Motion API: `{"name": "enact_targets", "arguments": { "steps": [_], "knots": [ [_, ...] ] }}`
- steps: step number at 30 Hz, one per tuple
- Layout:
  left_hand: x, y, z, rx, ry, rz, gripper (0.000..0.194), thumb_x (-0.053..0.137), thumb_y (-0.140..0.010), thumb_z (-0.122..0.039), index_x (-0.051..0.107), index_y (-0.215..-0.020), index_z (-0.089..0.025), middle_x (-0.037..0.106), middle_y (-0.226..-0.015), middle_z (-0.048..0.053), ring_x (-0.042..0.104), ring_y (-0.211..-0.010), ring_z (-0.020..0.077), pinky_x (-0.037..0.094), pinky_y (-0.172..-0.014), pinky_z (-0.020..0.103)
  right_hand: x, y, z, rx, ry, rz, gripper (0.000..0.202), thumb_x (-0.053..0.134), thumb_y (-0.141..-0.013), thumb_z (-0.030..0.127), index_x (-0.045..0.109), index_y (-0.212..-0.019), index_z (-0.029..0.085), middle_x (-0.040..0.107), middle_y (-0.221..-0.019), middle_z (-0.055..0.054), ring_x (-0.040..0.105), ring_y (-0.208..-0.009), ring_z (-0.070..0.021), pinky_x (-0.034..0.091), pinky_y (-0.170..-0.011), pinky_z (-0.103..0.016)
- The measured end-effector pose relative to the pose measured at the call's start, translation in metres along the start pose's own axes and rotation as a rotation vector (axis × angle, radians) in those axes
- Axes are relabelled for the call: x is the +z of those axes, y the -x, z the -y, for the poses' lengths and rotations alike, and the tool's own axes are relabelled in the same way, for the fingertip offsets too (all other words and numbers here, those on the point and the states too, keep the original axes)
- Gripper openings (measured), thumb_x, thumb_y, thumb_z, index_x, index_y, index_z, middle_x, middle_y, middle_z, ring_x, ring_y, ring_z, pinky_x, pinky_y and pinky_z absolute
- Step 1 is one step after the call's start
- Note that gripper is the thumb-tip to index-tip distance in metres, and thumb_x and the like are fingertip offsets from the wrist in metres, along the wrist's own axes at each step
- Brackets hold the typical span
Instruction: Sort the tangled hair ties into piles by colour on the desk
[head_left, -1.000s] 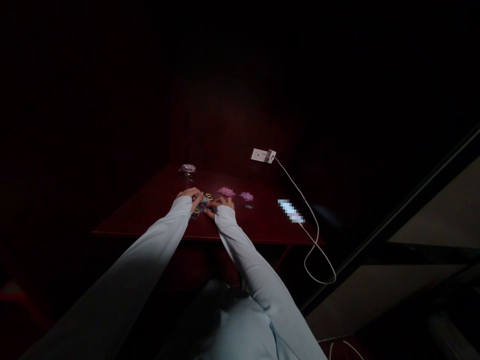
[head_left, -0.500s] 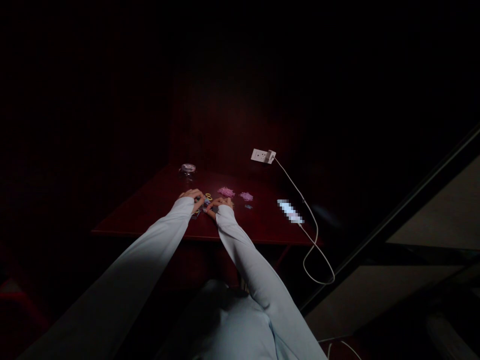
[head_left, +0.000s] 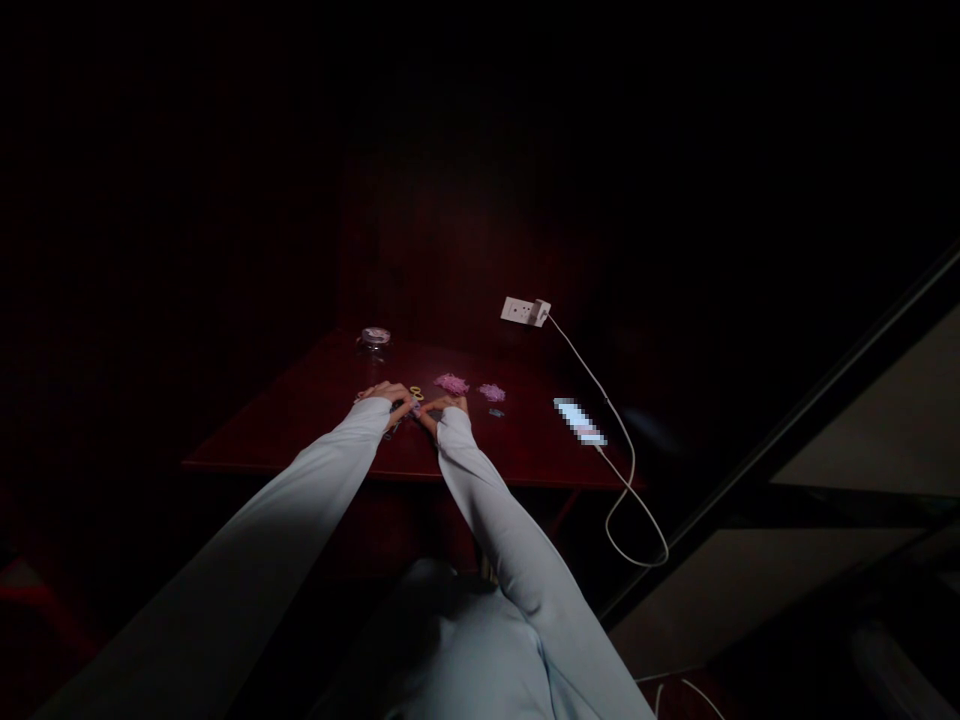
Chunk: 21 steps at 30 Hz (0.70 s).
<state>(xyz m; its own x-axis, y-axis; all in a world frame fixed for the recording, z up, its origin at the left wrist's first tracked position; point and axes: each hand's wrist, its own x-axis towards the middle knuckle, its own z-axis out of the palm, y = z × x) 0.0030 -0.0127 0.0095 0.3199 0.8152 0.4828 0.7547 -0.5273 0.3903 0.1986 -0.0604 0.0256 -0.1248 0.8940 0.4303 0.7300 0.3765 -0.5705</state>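
Observation:
My left hand [head_left: 389, 394] rests low over the dark red table, its fingers bent together at a small mixed heap of little coloured pieces [head_left: 415, 409]. From the other side my right hand [head_left: 442, 408] meets the same heap, thumb and forefinger pressed towards each other. What either hand pinches is too small and dark to name. Just beyond the fingertips lie yellow rings [head_left: 416, 392]. Farther right are a pink pile [head_left: 451, 384] of small thin pieces, a lilac pile [head_left: 493, 393] and a tiny blue group [head_left: 496, 412].
A clear jar with a lid [head_left: 375, 340] stands at the table's back left. On the right lies a lit phone [head_left: 580, 422], its white cable [head_left: 634, 470] looping over the edge and up to a wall socket [head_left: 519, 311]. The table's front edge [head_left: 300, 469] runs below my forearms.
My hands stay at the heap with small finger movements. The right fingers have straightened slightly, and the pieces between the hands look more purple. The piles have not moved.

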Motion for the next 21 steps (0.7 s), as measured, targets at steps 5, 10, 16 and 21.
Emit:
{"name": "enact_targets", "arguments": {
  "steps": [5, 10, 16, 21],
  "knots": [
    [-0.006, 0.004, -0.007, -0.039, -0.012, -0.026, 0.02, 0.059, -0.099, -0.038, 0.078, -0.099, -0.031, 0.08, -0.123, 0.001, 0.064, -0.114, 0.0263, 0.045, -0.098, 0.037, -0.001, -0.002, -0.002, 0.033, -0.025, -0.014, 0.025, 0.072, -0.1, 0.046, 0.088, -0.098, 0.026, 0.079, -0.102, -0.006, 0.06, -0.116, -0.0256, 0.045, -0.107, -0.039],
    [-0.01, 0.005, -0.014, -0.09, -0.051, -0.017, 0.017, 0.061, -0.098, -0.039, 0.075, -0.094, -0.028, 0.079, -0.12, 0.002, 0.062, -0.115, 0.0276, 0.042, -0.098, 0.04, -0.001, -0.003, -0.005, 0.052, -0.047, -0.04, 0.026, 0.072, -0.099, 0.046, 0.088, -0.099, 0.026, 0.083, -0.101, -0.005, 0.066, -0.113, -0.0262, 0.048, -0.105, -0.039],
    [-0.006, 0.002, -0.014, -0.059, -0.037, -0.024, 0.022, 0.058, -0.101, -0.041, 0.077, -0.101, -0.03, 0.079, -0.123, 0.004, 0.063, -0.117, 0.0276, 0.044, -0.1, 0.04, -0.001, -0.001, -0.003, 0.065, -0.029, -0.046, 0.021, 0.075, -0.097, 0.043, 0.089, -0.101, 0.027, 0.083, -0.105, -0.006, 0.067, -0.117, -0.0269, 0.049, -0.105, -0.038],
    [-0.004, -0.001, -0.008, 0.051, -0.038, 0.051, 0.025, 0.058, -0.101, -0.045, 0.077, -0.106, -0.03, 0.078, -0.126, 0.003, 0.063, -0.118, 0.0271, 0.045, -0.106, 0.04, -0.002, 0.0, -0.002, 0.023, -0.027, -0.028, 0.027, 0.071, -0.1, 0.05, 0.089, -0.101, 0.029, 0.083, -0.102, -0.005, 0.067, -0.114, -0.0265, 0.05, -0.105, -0.039]
  ]
}}
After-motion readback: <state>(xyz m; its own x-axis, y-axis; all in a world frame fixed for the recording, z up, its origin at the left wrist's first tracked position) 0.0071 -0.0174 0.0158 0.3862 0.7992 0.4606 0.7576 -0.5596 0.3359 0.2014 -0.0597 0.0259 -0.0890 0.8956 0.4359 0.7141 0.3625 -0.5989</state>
